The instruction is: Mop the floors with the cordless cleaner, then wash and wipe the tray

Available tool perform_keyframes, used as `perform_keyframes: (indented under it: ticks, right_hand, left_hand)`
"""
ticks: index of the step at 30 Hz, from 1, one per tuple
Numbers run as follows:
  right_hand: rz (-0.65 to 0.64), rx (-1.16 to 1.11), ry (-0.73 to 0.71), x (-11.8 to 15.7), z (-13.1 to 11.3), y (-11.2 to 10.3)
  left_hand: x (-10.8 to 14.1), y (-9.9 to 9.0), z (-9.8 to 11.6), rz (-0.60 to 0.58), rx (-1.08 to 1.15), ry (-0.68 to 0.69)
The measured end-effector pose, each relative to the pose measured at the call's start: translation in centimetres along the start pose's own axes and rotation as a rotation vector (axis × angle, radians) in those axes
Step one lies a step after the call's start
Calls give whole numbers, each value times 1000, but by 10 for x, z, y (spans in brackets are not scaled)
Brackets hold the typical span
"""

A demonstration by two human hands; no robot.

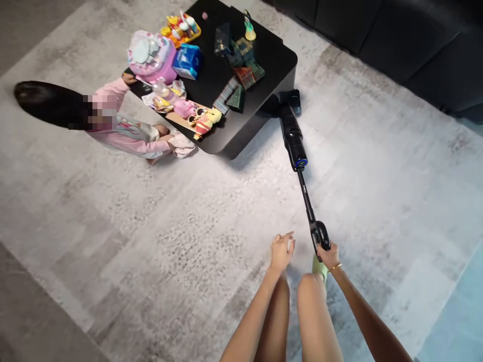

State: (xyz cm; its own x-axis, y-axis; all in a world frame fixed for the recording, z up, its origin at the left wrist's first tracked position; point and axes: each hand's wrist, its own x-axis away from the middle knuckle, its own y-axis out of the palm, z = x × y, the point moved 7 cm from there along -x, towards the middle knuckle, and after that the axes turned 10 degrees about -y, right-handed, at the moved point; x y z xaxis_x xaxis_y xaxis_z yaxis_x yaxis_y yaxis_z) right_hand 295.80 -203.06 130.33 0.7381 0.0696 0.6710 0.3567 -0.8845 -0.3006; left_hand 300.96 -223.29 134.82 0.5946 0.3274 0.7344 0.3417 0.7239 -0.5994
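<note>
Floor cleaner [296, 146] in right hand [330, 255]

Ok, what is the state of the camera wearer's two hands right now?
Left hand: loosely open, holding nothing.
Right hand: closed around the handle of the black stick floor cleaner.

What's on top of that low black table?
On the table sit a large pink toy, a blue pack, a yellow tray, a doll-like figure and more. The surface directly beneath them is covered, so I can't see it.
</note>
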Motion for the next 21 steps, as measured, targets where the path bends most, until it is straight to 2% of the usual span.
perform_keyframes:
  ticks: [3,5,7,9,12,15,18,20,21]
  right_hand:
    - [-11,114,-78,13,74,2]
    - [-55,150,-128,19,133,-1]
    - [-89,164,-167,25,197,-9]
    - [-100,167,-229,29,261,-21]
    - [-80,179,-376,34,344,-48]
    - [-82,199,-503,32,406,-79]
    - [-111,223,-623,31,437,-116]
    - [-120,259,-711,42,440,-144]
    - [-65,286,-733,51,439,-163]
  left_hand:
    - [-50,28,-22,9,34,-20]
    - [-86,67,-29,-25,51,-49]
    - [-115,124,-34,-138,119,-62]
    - [-131,195,-33,-305,206,-28]
    - [-129,303,-30,-541,296,23]
    - [-108,390,-21,-733,378,73]
    - [-88,447,-5,-815,458,87]
    - [-74,470,9,-839,509,80]
    - [-65,479,17,-860,524,82]
